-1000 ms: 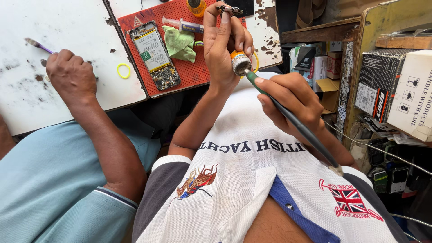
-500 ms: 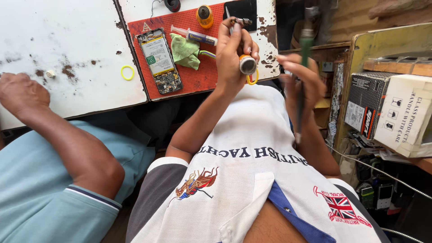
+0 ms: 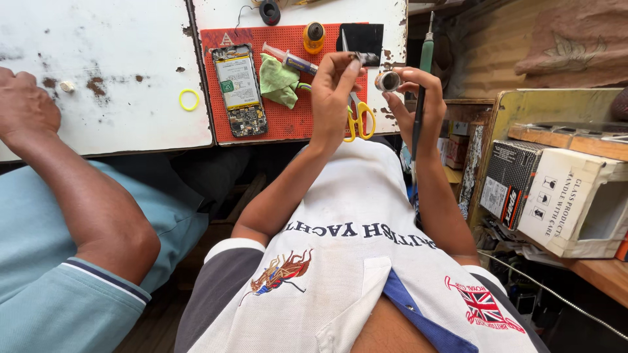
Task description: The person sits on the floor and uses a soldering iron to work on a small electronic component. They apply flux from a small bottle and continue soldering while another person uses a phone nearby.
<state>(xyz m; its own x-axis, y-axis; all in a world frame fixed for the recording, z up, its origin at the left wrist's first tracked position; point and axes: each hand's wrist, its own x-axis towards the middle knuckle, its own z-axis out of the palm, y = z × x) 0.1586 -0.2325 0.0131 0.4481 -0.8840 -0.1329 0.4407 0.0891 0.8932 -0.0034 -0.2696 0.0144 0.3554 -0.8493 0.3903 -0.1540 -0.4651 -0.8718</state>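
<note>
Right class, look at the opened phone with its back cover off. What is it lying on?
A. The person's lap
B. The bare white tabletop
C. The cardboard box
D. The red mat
D: the opened phone lies flat on the red mat, beside a crumpled green cloth.

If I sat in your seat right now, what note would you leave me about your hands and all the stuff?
Left hand: grip shut on thin metal tweezers, raised over the red perforated work mat.
Right hand: small round metal tin in the fingertips, green-handled soldering iron along the palm, tip up.
Things: the opened smartphone lies on the mat beside a crumpled green cloth.
Done: the phone's back is off, its insides showing.
Left: neither tool touches the phone yet.
A co-worker's hand rests on the white table, apart.
</note>
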